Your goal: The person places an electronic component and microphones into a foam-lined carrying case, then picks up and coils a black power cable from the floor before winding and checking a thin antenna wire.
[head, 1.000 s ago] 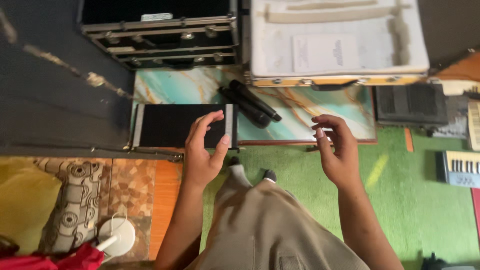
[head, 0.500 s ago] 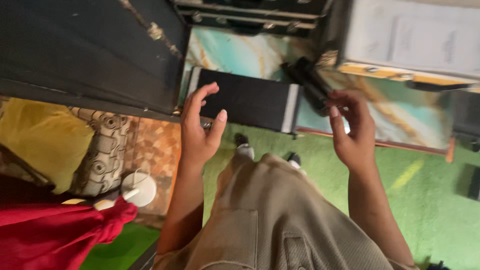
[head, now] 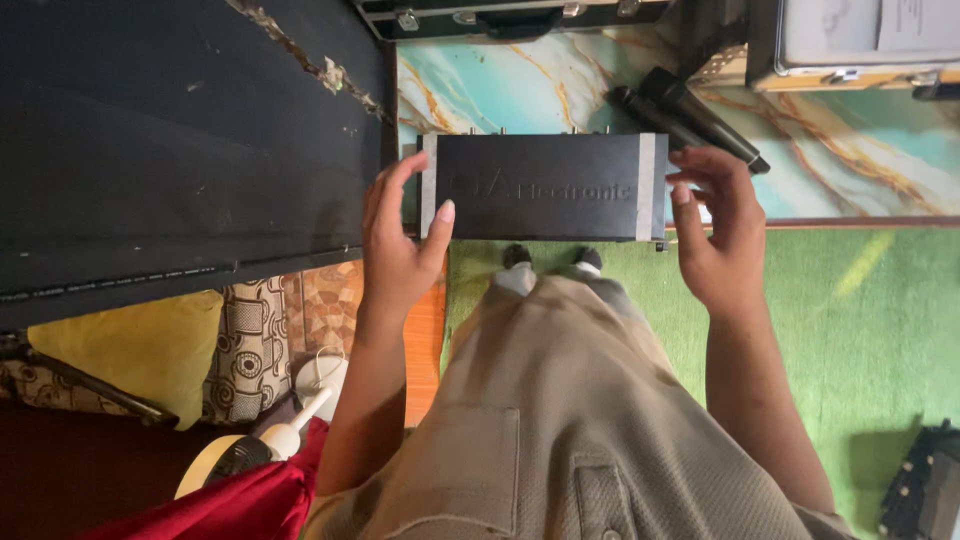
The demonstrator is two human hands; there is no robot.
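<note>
Two open hands flank the black box, neither yet gripping it.
The left hand (head: 398, 240) and right hand (head: 718, 235) touch the ends of the black box (head: 545, 187) lying on the marbled desk (head: 470, 90).

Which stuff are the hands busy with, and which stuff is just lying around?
Being handled:
- black box, on the marbled board
- left hand at its left end
- right hand at its right end

Lying about:
- two black microphones
- yellow cushion
- red cloth
- open case

Our left hand (head: 400, 245) and right hand (head: 715, 235) both extended forward, palms facing inward, fingers spread, loosely curled.
</note>
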